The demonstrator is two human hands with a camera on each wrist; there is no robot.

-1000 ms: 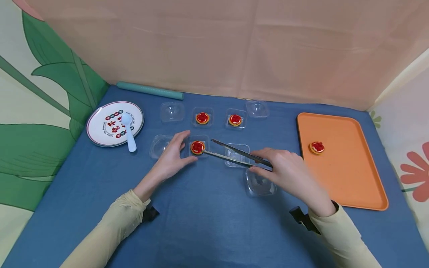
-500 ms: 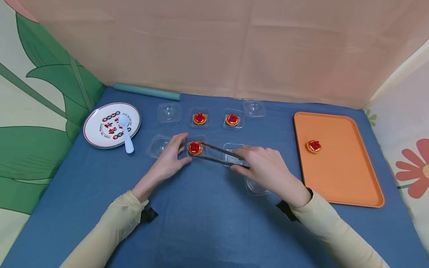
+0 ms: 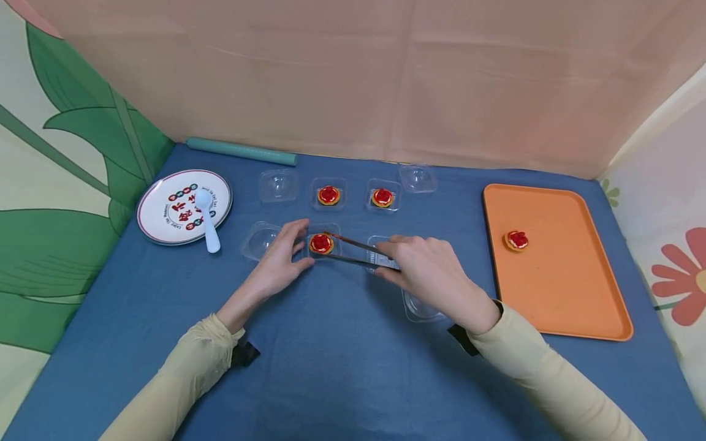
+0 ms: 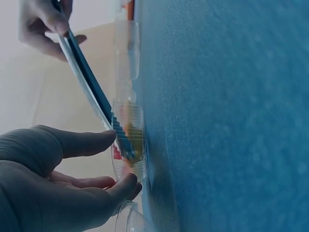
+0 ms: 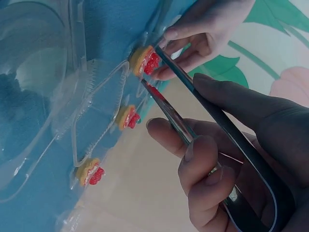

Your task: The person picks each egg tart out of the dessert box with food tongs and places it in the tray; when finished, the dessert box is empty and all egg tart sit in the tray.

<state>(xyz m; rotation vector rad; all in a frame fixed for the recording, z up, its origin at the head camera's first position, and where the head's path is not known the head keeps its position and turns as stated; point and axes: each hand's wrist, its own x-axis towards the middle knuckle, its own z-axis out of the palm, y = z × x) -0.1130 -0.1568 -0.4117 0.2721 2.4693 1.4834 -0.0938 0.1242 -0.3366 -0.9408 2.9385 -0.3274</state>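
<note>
My right hand (image 3: 421, 269) grips metal tongs (image 3: 361, 263). Their tips stand on either side of a small tart (image 3: 321, 244) topped with red, which sits in a clear plastic container (image 3: 337, 252). In the right wrist view the tongs (image 5: 219, 116) are spread a little, with red smears on one tip. My left hand (image 3: 278, 257) holds that container at its left side, thumb at the front corner and fingers at the back, as the left wrist view shows the container (image 4: 137, 113) between them. Two more tarts (image 3: 328, 195) sit in containers behind.
An orange tray (image 3: 568, 288) with one tart (image 3: 516, 241) lies at right. Another clear container (image 3: 377, 245) and its lid (image 3: 421, 309) lie beneath and beside my right hand. A plate (image 3: 160, 211) with a pale blue spoon (image 3: 209, 229) stands left, before a teal roll (image 3: 242, 151).
My right hand has moved left, bringing the tong tips from the tart's right edge to both sides of it. My left hand has stayed at the container.
</note>
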